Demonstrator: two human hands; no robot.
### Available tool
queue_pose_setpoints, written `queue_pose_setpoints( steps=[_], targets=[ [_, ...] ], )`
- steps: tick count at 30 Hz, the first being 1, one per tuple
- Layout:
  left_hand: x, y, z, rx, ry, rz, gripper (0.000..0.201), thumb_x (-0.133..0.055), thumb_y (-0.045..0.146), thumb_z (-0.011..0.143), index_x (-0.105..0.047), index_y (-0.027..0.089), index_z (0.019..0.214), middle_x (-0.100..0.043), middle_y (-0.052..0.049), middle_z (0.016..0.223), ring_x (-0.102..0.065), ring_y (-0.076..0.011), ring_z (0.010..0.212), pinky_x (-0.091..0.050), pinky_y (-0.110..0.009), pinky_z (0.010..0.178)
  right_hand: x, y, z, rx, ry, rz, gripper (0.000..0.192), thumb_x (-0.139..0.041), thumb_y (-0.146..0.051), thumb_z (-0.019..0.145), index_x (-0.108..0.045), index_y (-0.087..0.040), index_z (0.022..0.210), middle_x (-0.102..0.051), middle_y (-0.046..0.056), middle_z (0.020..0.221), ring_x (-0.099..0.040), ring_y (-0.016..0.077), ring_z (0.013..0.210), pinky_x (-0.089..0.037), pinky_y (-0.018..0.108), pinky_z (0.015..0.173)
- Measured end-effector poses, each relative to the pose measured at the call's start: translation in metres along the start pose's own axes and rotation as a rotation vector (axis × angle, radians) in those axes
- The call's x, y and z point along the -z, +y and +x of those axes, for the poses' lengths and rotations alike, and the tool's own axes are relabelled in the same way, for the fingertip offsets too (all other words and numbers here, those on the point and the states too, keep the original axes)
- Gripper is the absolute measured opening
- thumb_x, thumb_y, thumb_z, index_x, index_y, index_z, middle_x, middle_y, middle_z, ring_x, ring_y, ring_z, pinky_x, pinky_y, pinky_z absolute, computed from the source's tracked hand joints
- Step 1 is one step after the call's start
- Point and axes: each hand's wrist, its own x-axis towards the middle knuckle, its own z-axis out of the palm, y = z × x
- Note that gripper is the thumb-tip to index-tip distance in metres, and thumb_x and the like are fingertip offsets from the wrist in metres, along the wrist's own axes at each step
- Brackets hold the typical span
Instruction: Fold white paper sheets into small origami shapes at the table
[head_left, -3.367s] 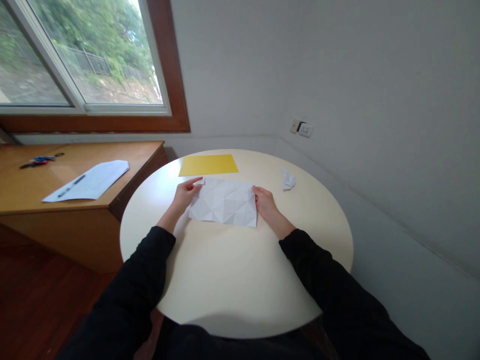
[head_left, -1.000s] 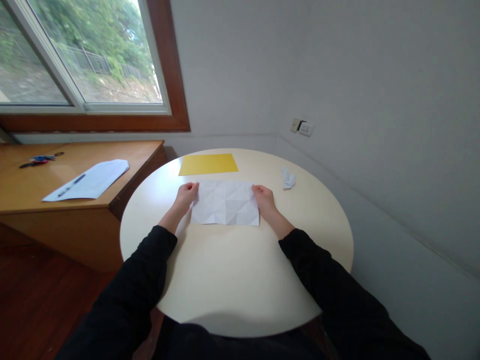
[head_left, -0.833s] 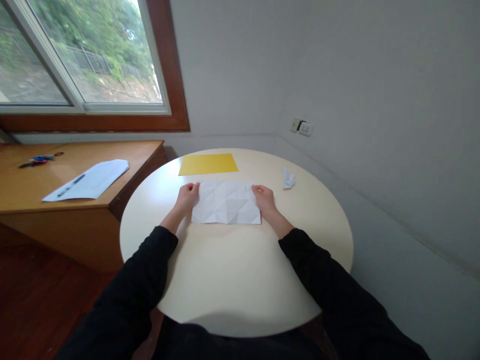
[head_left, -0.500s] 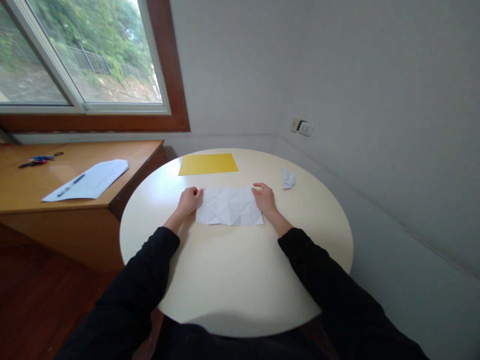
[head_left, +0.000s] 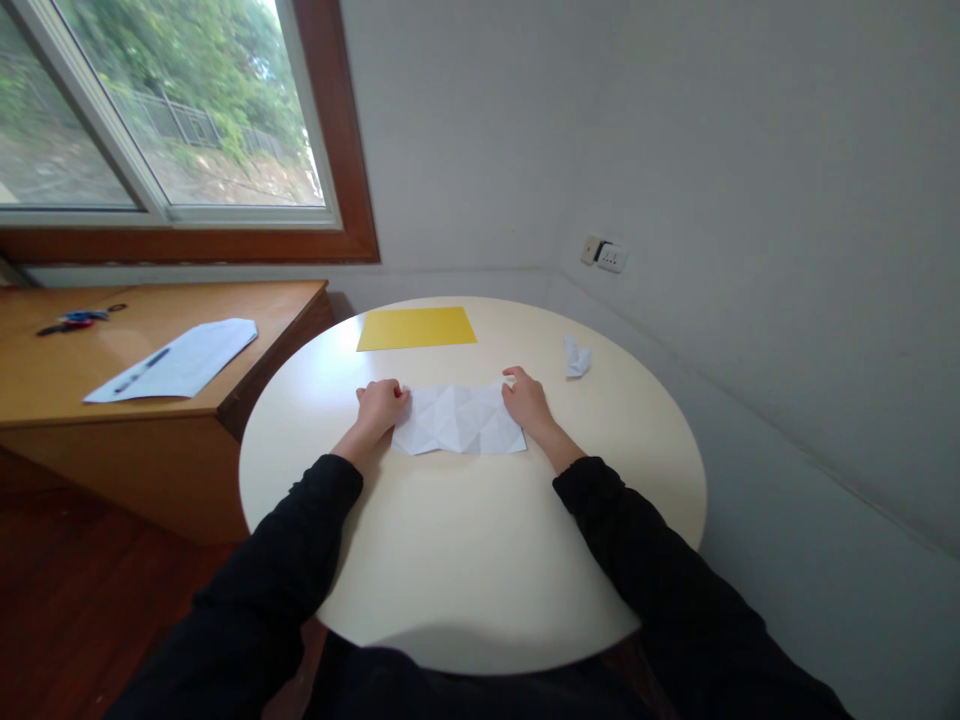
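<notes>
A creased white sheet of paper (head_left: 459, 420), wider than it is deep, lies between my two hands on a round cream table (head_left: 465, 560). Its surface is marked by crossing fold lines. My left hand (head_left: 381, 406) is closed at the upper left corner, thumb and fingers pinching the paper's edge. At the upper right corner, my right hand (head_left: 528, 402) grips the edge between thumb and curled fingers, with the index finger stretched out past it. Beyond the white paper lies a flat yellow sheet (head_left: 417, 328).
A small folded white paper piece (head_left: 577, 357) sits at the table's right rear. On the left, a wooden desk (head_left: 285, 310) bears white paper (head_left: 202, 350), a black pen (head_left: 142, 371) and scissors-like tools (head_left: 81, 318). Walls with an outlet (head_left: 612, 258) stand behind and right.
The paper's far edge has come slightly nearer to me, so the sheet looks shallower. My left hand has shifted a little right and nearer; my right hand has barely moved.
</notes>
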Motion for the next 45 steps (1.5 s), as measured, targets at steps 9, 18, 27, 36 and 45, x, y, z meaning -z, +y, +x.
queue_pose_setpoints(
  steps=[9,18,27,36,45],
  targets=[
    [-0.005,0.001,0.002,-0.045,0.024,0.044,0.027,-0.039,0.032,0.077,-0.06,0.018,0.067,-0.066,-0.011,0.081,-0.058,-0.027,0.085,-0.035,-0.04,0.078,0.022,-0.035,-0.012,0.251,0.134,-0.141,0.044,-0.039,-0.013,0.079,-0.044,-0.008,0.122,-0.051,0.017,0.121,-0.046,0.0247,0.112,-0.035,0.036,0.094],
    [-0.002,0.004,0.005,-0.045,0.038,0.038,0.03,-0.038,0.036,0.078,-0.061,0.018,0.069,-0.067,-0.01,0.079,-0.058,-0.0269,0.084,-0.035,-0.039,0.078,-0.011,-0.067,-0.045,0.502,-0.272,-0.254,0.051,-0.031,-0.036,0.089,-0.035,-0.009,0.132,-0.029,0.016,0.142,-0.022,0.0259,0.133,-0.016,0.043,0.106],
    [0.007,0.003,0.001,-0.028,0.061,-0.016,0.021,-0.045,0.034,0.077,-0.059,0.018,0.075,-0.065,-0.009,0.088,-0.057,-0.0249,0.084,-0.036,-0.039,0.079,-0.014,-0.064,-0.046,0.402,-0.453,-0.241,0.06,-0.018,-0.048,0.088,-0.02,-0.018,0.14,-0.016,0.009,0.148,-0.011,0.0237,0.136,-0.008,0.045,0.107],
    [0.046,0.03,-0.015,-0.162,0.448,-0.429,0.013,-0.049,0.027,0.077,-0.055,0.016,0.073,-0.06,-0.006,0.08,-0.056,-0.0157,0.075,-0.044,-0.028,0.074,-0.007,-0.069,-0.049,0.366,-0.499,-0.237,0.063,-0.015,-0.062,0.083,-0.018,-0.033,0.139,-0.012,0.004,0.149,-0.006,0.0293,0.136,0.001,0.06,0.101],
    [0.032,0.068,-0.045,-0.187,0.198,-0.879,0.033,-0.03,0.031,0.087,-0.055,0.015,0.103,-0.06,-0.009,0.111,-0.053,-0.0169,0.106,-0.038,-0.031,0.094,-0.003,-0.077,-0.048,0.315,-0.55,-0.253,0.089,-0.019,-0.075,0.072,-0.006,-0.021,0.142,-0.002,0.006,0.15,0.002,0.029,0.136,0.004,0.057,0.103]
  ],
)
